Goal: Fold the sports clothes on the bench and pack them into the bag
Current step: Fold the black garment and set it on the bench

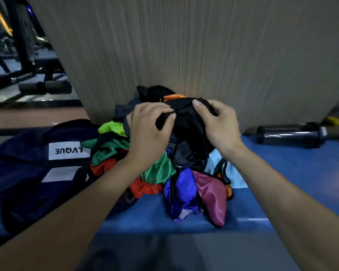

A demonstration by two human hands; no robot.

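Together, left hand and right hand each keep a pinching grip on crumpled matte black garment atop glossy clothes.

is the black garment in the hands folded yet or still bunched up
Still bunched. The black garment is crumpled, pinched by the left hand and right hand above the loose pile of clothes; no flat folds show.
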